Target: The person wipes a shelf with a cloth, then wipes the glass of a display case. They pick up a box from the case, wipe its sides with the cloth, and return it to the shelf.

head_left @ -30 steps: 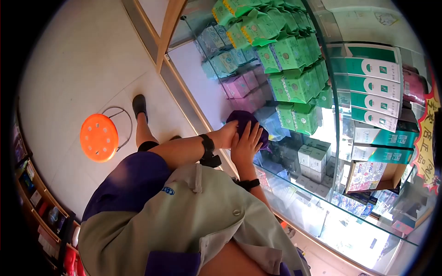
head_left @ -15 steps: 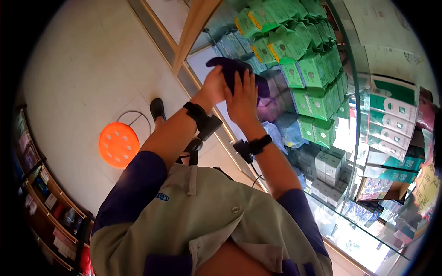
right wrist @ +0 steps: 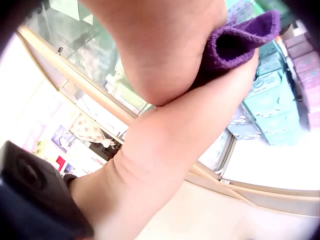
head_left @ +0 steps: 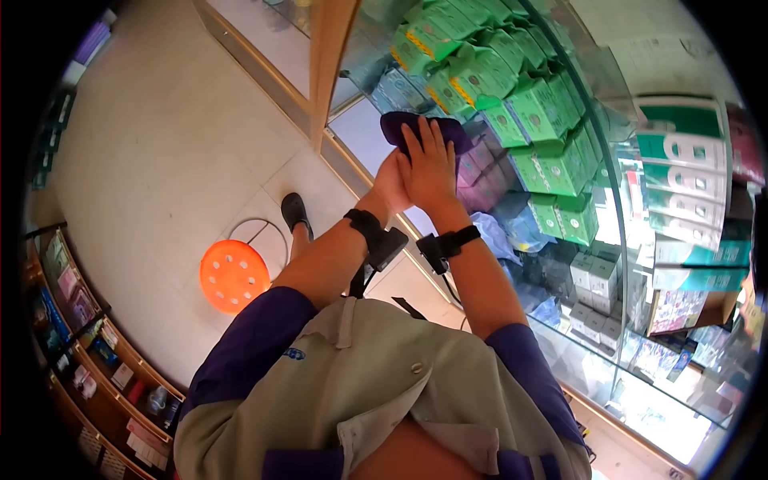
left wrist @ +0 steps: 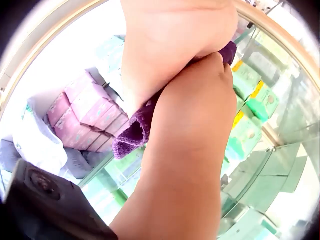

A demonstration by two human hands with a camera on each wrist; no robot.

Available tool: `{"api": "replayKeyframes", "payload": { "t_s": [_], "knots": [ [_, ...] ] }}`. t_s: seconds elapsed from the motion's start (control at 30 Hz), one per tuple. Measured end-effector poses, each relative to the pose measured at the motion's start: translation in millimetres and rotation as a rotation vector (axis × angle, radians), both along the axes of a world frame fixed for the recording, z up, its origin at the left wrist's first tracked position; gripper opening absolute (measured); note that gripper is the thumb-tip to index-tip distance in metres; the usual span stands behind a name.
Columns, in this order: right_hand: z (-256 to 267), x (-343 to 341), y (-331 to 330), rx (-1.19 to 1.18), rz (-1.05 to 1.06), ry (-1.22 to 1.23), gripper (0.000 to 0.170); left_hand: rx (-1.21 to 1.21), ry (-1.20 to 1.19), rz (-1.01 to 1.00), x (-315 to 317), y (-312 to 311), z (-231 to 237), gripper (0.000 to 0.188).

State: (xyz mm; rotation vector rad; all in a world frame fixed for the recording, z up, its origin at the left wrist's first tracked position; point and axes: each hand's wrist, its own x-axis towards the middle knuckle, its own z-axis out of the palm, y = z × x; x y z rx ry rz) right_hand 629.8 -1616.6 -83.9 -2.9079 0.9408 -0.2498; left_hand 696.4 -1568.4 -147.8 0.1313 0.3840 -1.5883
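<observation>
A dark purple cloth point(head_left: 398, 125) lies under the straight, slightly spread fingers of my right hand point(head_left: 430, 170), at the glass display case. My left hand point(head_left: 390, 184) is against it on the left, palm side close to the right hand; its fingers are hidden. The left wrist view has the rumpled purple cloth point(left wrist: 134, 135) showing between a hand and a forearm that overlap. In the right wrist view, a folded loop of the purple cloth point(right wrist: 237, 42) sticks out beside the hands.
Green packs point(head_left: 552, 172) are stacked in the glass case, with pink packs point(head_left: 480, 168) and small white boxes point(head_left: 594, 274) near them. Green-and-white boxes point(head_left: 684, 172) stand at the right. An orange stool point(head_left: 234, 277) is on the floor at left, beyond it low shelves point(head_left: 112, 352).
Both hands and the cloth went up and left along the case from a second ago. Since half a second ago, the right hand has slid further over the cloth and the left hand. The head view has shifted.
</observation>
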Motion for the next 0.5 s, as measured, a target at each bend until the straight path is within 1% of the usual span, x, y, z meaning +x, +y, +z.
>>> {"api": "replayKeyframes", "payload": {
  "t_s": [0.07, 0.1, 0.13, 0.17, 0.27, 0.33, 0.4, 0.43, 0.47, 0.5],
  "knots": [
    [3.0, -31.6, 4.6, 0.011, -0.064, 0.03, 0.055, 0.074, 0.056, -0.058, -24.9, 2.5, 7.5, 0.043],
    [4.2, -48.1, 7.3, 0.035, -0.088, 0.038, 0.057, 0.053, -0.015, -0.084, -39.3, 4.1, 15.4, 0.055],
    [5.6, -63.6, 9.9, 0.034, -0.092, 0.017, 0.057, 0.059, -0.006, -0.101, -52.8, 7.8, 19.8, 0.056],
    [6.6, -80.2, 14.9, 0.014, -0.128, 0.056, 0.058, 0.07, 0.0, -0.141, -67.0, 10.1, 19.2, 0.056],
    [5.8, -127.4, 37.5, 0.007, -0.211, 0.104, 0.058, 0.08, 0.028, -0.266, -115.2, 19.5, 2.6, 0.056],
    [2.6, -157.2, 48.6, 0.005, -0.278, 0.118, 0.057, 0.071, -0.007, -0.334, -146.4, 26.3, 5.6, 0.053],
    [-2.5, -187.7, 63.8, -0.011, -0.307, 0.129, 0.058, 0.165, -0.29, -0.379, -182.5, 32.9, -8.2, 0.05],
    [-3.5, -201.6, 72.2, -0.072, -0.285, 0.079, 0.055, 0.173, -0.365, -0.438, -194.5, 35.6, -17.6, 0.047],
    [-5.3, -214.8, 78.0, -0.074, -0.309, 0.068, 0.055, 0.166, -0.379, -0.459, -196.6, 40.7, -4.2, 0.047],
    [-7.8, -227.0, 80.9, -0.04, -0.28, 0.02, 0.052, 0.216, -0.475, -0.635, -189.6, 46.8, 20.6, 0.045]
  ]
}}
